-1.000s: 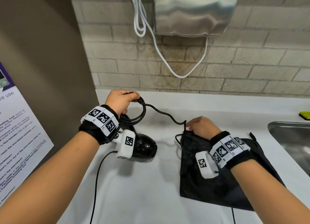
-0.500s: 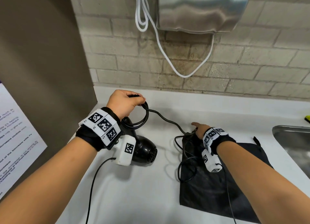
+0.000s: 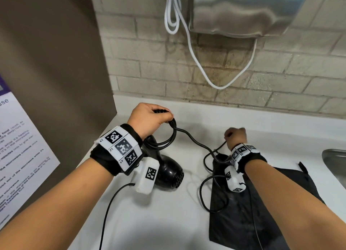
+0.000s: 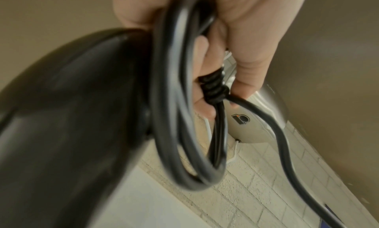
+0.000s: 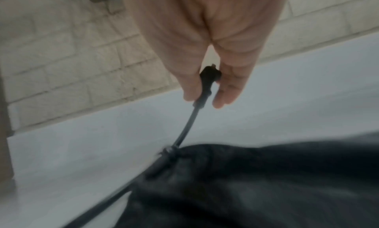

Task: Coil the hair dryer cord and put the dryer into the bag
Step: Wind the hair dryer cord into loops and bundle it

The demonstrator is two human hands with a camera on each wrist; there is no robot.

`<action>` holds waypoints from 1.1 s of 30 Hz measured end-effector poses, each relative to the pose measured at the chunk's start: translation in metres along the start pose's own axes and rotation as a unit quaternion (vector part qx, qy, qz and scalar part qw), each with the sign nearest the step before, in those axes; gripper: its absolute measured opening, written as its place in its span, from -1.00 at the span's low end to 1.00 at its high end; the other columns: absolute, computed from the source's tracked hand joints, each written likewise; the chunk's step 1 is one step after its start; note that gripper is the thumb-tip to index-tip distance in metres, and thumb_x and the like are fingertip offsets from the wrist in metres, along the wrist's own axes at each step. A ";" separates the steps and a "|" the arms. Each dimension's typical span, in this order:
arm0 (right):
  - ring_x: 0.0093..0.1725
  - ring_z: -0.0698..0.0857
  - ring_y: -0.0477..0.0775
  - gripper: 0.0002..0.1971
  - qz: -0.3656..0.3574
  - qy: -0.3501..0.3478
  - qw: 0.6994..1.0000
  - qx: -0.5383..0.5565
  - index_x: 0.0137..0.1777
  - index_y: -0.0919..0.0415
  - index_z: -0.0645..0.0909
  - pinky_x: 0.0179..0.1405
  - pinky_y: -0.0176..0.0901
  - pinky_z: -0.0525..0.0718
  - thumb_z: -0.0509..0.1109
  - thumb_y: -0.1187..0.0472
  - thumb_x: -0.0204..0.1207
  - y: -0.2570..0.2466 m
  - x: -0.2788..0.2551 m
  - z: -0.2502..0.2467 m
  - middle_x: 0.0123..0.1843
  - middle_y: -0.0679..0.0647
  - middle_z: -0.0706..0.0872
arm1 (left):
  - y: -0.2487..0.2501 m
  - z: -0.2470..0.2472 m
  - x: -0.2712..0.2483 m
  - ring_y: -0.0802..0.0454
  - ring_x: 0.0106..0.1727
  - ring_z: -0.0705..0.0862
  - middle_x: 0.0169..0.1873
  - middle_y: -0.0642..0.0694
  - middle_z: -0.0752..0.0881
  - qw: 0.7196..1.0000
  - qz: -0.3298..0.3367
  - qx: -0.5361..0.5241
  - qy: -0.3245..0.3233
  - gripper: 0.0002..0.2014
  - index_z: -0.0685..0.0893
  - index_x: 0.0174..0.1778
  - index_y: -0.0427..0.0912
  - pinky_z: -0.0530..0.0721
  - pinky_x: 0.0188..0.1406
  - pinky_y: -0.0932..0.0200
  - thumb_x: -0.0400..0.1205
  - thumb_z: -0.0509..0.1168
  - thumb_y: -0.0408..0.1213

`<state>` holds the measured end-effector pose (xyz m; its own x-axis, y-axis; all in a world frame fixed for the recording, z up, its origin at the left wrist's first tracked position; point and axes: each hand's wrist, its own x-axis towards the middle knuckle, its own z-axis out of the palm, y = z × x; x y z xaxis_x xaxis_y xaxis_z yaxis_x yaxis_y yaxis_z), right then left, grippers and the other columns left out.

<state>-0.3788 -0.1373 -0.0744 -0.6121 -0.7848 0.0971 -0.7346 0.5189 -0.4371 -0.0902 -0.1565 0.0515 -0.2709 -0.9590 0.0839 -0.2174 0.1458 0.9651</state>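
At the left of the head view, the left hand (image 3: 149, 118) keeps its grip curled round several finished loops of the thin black rubber cord (image 3: 194, 140), with the glossy black plastic hair dryer (image 3: 168, 172) hanging just under the wrist, low over the white worktop (image 3: 159, 221). The left wrist view shows the fingers (image 4: 205, 105) closed on the ribbed strain relief and the bundled loops (image 4: 180, 134). This hand has barely moved over the last second.

From the loops the cord snakes rightward across the middle of the frame to the flat black fabric drawstring bag (image 3: 280, 203), which lies at lower right, and a slack curl of cord rests partly on its left edge.

The change is on the right: the right hand (image 3: 236, 137), which a second ago rested over the top of the bag, has moved up and toward the back of the worktop, and now pinches the black plug end (image 5: 209, 76) between thumb and fingers (image 5: 227, 92).

With the free end in hand, the remaining slack can probably be brought over to the left hand as the last loops. The dryer is not yet in the bag.
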 end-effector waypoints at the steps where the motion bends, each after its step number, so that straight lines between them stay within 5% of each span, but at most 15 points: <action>1: -0.03 0.60 0.32 -0.78 -0.007 0.036 0.998 0.059 -0.03 0.42 0.68 0.02 -0.38 0.41 0.20 0.54 0.51 -0.005 -0.002 -0.003 0.28 0.38 0.45 | 0.000 0.001 0.000 0.16 -0.29 0.66 -0.31 -0.05 0.78 1.000 0.001 -0.001 -0.001 -0.94 0.78 -0.31 -0.10 0.52 -0.28 0.38 0.42 0.44 -0.36; 4: -0.09 0.58 0.17 -0.77 -0.090 0.076 0.966 0.229 -0.12 0.40 0.68 0.10 -0.43 0.42 0.22 0.60 0.45 -0.034 -0.014 -0.021 0.13 0.33 0.43 | 0.000 0.002 -0.001 0.14 -0.22 0.71 -0.27 -0.08 0.80 1.000 0.002 -0.011 -0.006 -0.93 0.78 -0.32 -0.10 0.61 -0.11 0.33 0.42 0.44 -0.36; 6: -0.26 0.62 0.05 -0.70 -0.147 0.081 0.924 0.343 -0.22 0.19 0.62 -0.04 -0.21 0.63 0.23 0.60 0.46 -0.056 -0.027 -0.034 0.06 0.23 0.41 | 0.002 0.004 -0.003 0.26 -0.38 0.66 -0.31 -0.04 0.78 1.000 0.002 -0.013 -0.004 -0.91 0.77 -0.33 -0.08 0.53 -0.31 0.43 0.44 0.44 -0.36; 8: -0.34 0.66 -0.13 -0.63 -0.200 0.056 0.877 0.432 -0.23 0.05 0.54 -0.25 -0.35 0.65 0.22 0.60 0.48 -0.075 -0.047 -0.049 0.01 0.18 0.44 | 0.004 0.006 -0.006 0.36 -0.58 0.56 -0.33 -0.05 0.75 1.000 0.000 -0.016 -0.002 -0.94 0.76 -0.27 -0.15 0.41 -0.54 0.53 0.47 0.41 -0.38; 13: -0.40 0.63 -0.23 -0.65 -0.290 -0.089 0.816 0.492 -0.19 0.14 0.46 -0.37 -0.39 0.59 0.17 0.65 0.50 -0.108 -0.100 -0.074 -0.22 0.05 0.49 | 0.010 0.007 -0.012 0.32 -0.78 0.42 -0.31 -0.12 0.71 1.000 -0.004 -0.021 0.007 -0.93 0.74 -0.23 -0.18 0.26 -0.76 0.55 0.52 0.37 -0.38; 19: -0.48 0.53 -0.25 -0.66 -0.277 -0.208 0.817 0.460 -0.25 0.16 0.35 -0.41 -0.36 0.59 0.17 0.63 0.51 -0.124 -0.136 -0.065 -0.27 0.01 0.43 | 0.014 0.004 -0.014 0.24 -0.82 0.33 -0.34 -0.13 0.68 0.999 -0.019 -0.042 0.016 -0.88 0.71 -0.31 -0.15 0.19 -0.80 0.49 0.54 0.34 -0.37; 25: -0.38 0.59 0.21 -0.61 -0.152 -0.210 0.834 0.488 -0.21 0.13 0.24 -0.47 -0.25 0.62 0.27 0.62 0.45 -0.130 -0.139 -0.059 -0.14 0.16 0.51 | 0.013 0.000 -0.015 0.23 -0.81 0.34 -0.34 -0.09 0.69 0.998 -0.026 -0.052 0.032 -0.86 0.70 -0.34 -0.12 0.20 -0.78 0.48 0.54 0.35 -0.34; 29: -0.45 0.66 0.06 -0.67 -0.148 -0.238 0.825 0.490 -0.07 0.19 0.45 -0.53 -0.35 0.62 0.35 0.62 0.40 -0.134 -0.145 -0.061 -0.11 0.15 0.56 | 0.013 0.001 -0.017 0.22 -0.80 0.35 -0.34 -0.07 0.69 0.998 -0.021 -0.055 0.027 -0.85 0.70 -0.35 -0.11 0.22 -0.77 0.47 0.54 0.35 -0.34; 31: -0.44 0.62 0.04 -0.68 -0.156 -0.220 0.831 0.486 0.10 0.28 0.54 -0.53 -0.39 0.60 0.35 0.60 0.42 -0.136 -0.149 -0.058 -0.09 0.13 0.54 | 0.014 0.003 -0.018 0.22 -0.79 0.35 -0.34 -0.06 0.69 0.998 -0.016 -0.052 0.025 -0.86 0.71 -0.34 -0.11 0.24 -0.77 0.46 0.54 0.36 -0.34; 33: -0.45 0.57 0.08 -0.70 -0.153 -0.189 0.846 0.474 0.05 0.23 0.53 -0.52 -0.38 0.61 0.36 0.57 0.43 -0.139 -0.152 -0.056 -0.10 0.08 0.48 | 0.015 0.006 -0.019 0.22 -0.80 0.33 -0.36 -0.06 0.68 0.998 -0.015 -0.052 0.020 -0.86 0.71 -0.34 -0.11 0.23 -0.77 0.46 0.54 0.36 -0.35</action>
<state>-0.2001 -0.0706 0.0218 -0.1667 -0.9785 0.1210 -0.1677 -0.0928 -0.9815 -0.0942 -0.1349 0.0626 -0.2276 -0.9718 0.0620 -0.1258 0.0925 0.9877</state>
